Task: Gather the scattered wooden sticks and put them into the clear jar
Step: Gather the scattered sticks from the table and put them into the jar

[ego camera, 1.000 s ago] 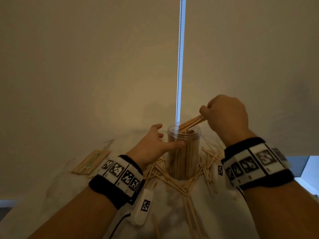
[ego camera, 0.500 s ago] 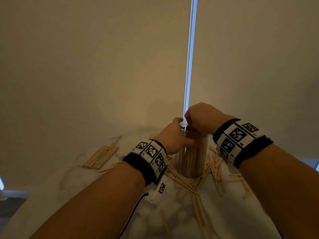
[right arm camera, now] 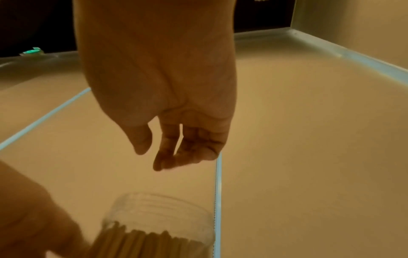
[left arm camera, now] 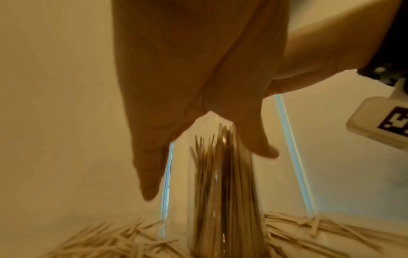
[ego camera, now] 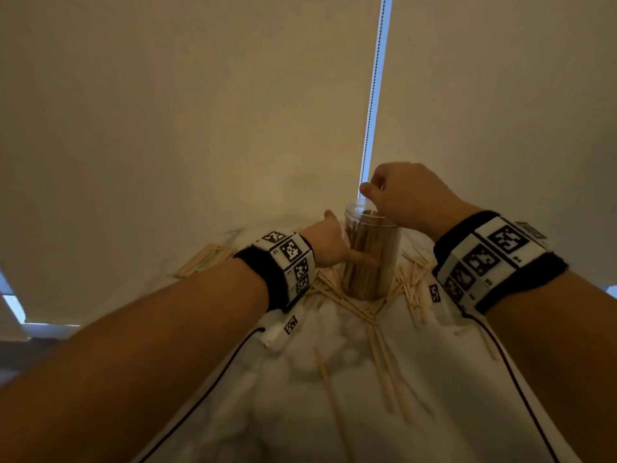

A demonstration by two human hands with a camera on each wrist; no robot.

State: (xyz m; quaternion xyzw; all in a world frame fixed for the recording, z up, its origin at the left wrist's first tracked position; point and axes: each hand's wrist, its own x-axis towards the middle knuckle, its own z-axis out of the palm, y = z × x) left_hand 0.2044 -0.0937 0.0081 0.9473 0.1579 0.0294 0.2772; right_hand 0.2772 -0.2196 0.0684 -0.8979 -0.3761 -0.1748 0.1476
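A: Where is the clear jar (ego camera: 370,252) located, and what is seen inside it?

B: The jar is shown upright on the white marbled tabletop (ego camera: 300,396), packed with standing wooden sticks (ego camera: 362,262). Its base is ringed by scattered sticks (ego camera: 412,282), and a neater bundle (ego camera: 203,260) is seen well apart at the left. In the right wrist view the threaded rim (right arm camera: 159,206) is visible, but the lower body is cut off by the frame edge.

A: How is the jar held?

B: The left hand (ego camera: 329,243) is wrapped around the jar's side, thumb across the front. In the left wrist view the palm fills the upper frame; the jar is seen between the spread thumb and fingers (left arm camera: 150,174), but contact is blurred.

A: And the right hand (ego camera: 405,193)?

B: It is held just above the jar's mouth. From the head view its fingers are hidden behind the knuckles. In the right wrist view the fingers (right arm camera: 187,148) are seen loosely curled, the thumb apart, with nothing held between them.

A: What lies behind?

B: A pale roller blind (ego camera: 200,111) and its bead chain (ego camera: 372,105) are seen; the chain's lower end is hidden by the right hand.
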